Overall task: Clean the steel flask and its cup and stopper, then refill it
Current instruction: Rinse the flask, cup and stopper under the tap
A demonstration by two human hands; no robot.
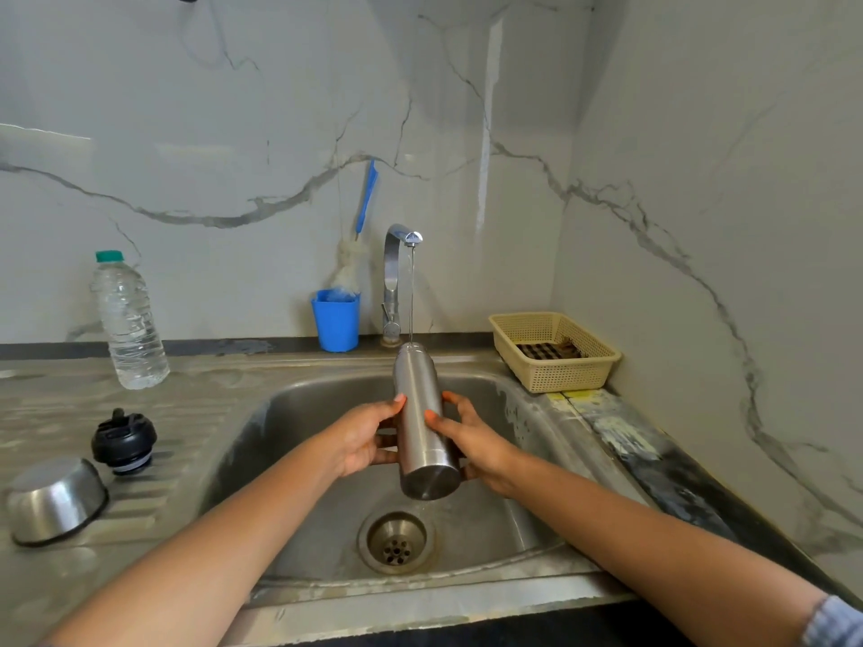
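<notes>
Left hand (pixel 362 443) and right hand (pixel 471 443) both wrapped round the steel flask (pixel 422 422), fingers curled on opposite sides of the body, thumbs on top. Flask is over the sink (pixel 299 413), tilted, base towards me and low, top end up under the tap (pixel 397 273). Thin water stream (pixel 411 296) lands at the top end; can't tell if it's going into the mouth or just hitting the shoulder. Drain (pixel 396 541) directly below. Stopper (pixel 123 441) and cup (pixel 56 499), upside down, are on the drainboard to my left, well apart from the flask. Plastic water bottle (pixel 128 319) is further back. Risks as I judge them: wet steel, smooth wall, so a slip drops it into the basin; stream off the mouth means it splashes and the inside isn't rinsed; too much tilt and the water runs back out at me
</notes>
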